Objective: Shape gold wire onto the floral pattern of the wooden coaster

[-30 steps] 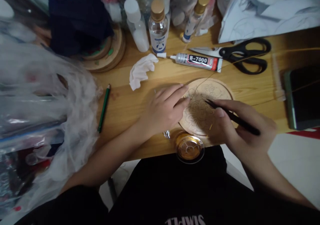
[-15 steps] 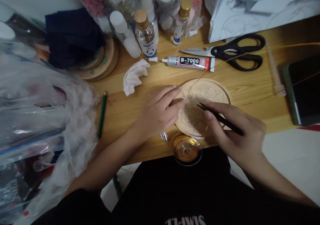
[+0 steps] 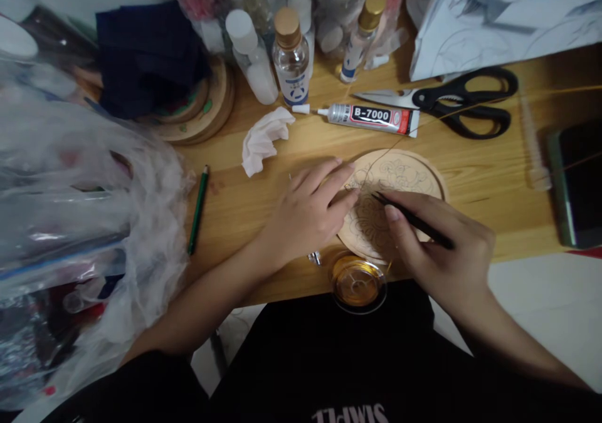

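A round wooden disc (image 3: 423, 182) with a fine line drawing of petals and scrolls lies flat on the table. My left hand (image 3: 313, 213) rests on its left edge, fingers stretched out and a little apart. In my right hand (image 3: 446, 247) are black tweezers (image 3: 421, 225), gripped between thumb and fingers, their tips pointing left over the middle of the disc. A thin golden thread (image 3: 386, 157) runs from near my left fingertips across the disc toward the upper right. Just below the disc sits a clear spool of golden thread (image 3: 357, 282), at the table's front edge.
Behind the disc lie a B-7000 glue tube (image 3: 371, 117), black-handled scissors (image 3: 465, 100) and a crumpled tissue (image 3: 267, 140). Small bottles (image 3: 291, 66) stand at the back. A green pencil (image 3: 198, 210) and plastic bags (image 3: 94, 191) are left; a phone (image 3: 580, 185) is right.
The whole view has shifted slightly, so most table items appear further right. My left hand stays on the disc, and the tweezers remain over its middle in my right hand.
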{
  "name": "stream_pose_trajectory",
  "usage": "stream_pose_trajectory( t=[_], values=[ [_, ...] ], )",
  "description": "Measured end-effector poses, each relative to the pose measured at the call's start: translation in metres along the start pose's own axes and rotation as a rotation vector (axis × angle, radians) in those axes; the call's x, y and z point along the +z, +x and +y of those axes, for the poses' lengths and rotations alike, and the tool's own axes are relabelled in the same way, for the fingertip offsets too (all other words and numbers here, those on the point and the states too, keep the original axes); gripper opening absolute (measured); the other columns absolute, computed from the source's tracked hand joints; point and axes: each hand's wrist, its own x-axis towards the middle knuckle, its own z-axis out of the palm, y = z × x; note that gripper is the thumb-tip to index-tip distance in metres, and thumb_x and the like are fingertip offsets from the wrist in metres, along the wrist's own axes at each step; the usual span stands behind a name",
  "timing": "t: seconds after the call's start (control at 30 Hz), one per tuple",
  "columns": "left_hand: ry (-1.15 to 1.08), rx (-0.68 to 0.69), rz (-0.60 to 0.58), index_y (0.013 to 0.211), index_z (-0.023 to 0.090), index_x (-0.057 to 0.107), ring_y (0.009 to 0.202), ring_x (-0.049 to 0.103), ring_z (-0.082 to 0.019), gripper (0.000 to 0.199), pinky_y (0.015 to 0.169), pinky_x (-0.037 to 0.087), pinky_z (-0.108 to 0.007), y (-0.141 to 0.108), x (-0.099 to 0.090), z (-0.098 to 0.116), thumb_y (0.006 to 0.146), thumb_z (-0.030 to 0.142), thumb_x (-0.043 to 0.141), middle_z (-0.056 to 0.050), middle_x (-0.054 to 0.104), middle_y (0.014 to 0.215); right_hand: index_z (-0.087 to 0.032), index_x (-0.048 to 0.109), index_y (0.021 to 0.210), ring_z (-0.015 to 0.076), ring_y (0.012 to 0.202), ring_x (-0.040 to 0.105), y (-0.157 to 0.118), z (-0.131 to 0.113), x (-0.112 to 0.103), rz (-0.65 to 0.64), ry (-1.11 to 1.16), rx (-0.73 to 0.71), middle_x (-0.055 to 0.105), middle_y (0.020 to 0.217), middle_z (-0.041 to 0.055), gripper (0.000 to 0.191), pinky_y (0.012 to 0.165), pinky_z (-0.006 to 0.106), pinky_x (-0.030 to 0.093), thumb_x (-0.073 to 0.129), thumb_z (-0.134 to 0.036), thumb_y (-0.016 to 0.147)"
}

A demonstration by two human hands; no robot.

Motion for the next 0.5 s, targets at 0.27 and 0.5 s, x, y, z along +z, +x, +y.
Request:
stream_pose_trajectory(
  t=[0.27, 0.5],
  values=[
    [-0.008, -0.004, 0.122, 0.102, 0.014, 0.067, 0.119, 0.057, -0.026, 0.021, 0.096, 0.049, -0.040, -0.001, 0.005, -0.002, 0.095, 0.017, 0.047, -0.010, 0.065, 0.122, -0.020, 0.068, 0.113, 0.0168, 0.098, 0.071, -0.001, 0.002, 0.005, 0.012, -0.018, -0.026, 0.073, 0.108, 0.0047, 0.027, 0.090, 0.031, 0.059, 0.063, -0.014, 0.087],
    [0.011, -0.018, 0.106, 0.102, 0.015, 0.067, 0.121, 0.056, -0.026, 0.023, 0.093, 0.048, -0.039, -0.002, 0.005, -0.001, 0.095, 0.017, 0.045, -0.010, 0.064, 0.125, -0.018, 0.068, 0.115, 0.0174, 0.103, 0.070, -0.001, 0.003, 0.013, 0.039, 0.002, -0.031, 0.073, 0.110, 0.0065, 0.030, 0.094, 0.032, 0.058, 0.064, -0.010, 0.085]
  ],
)
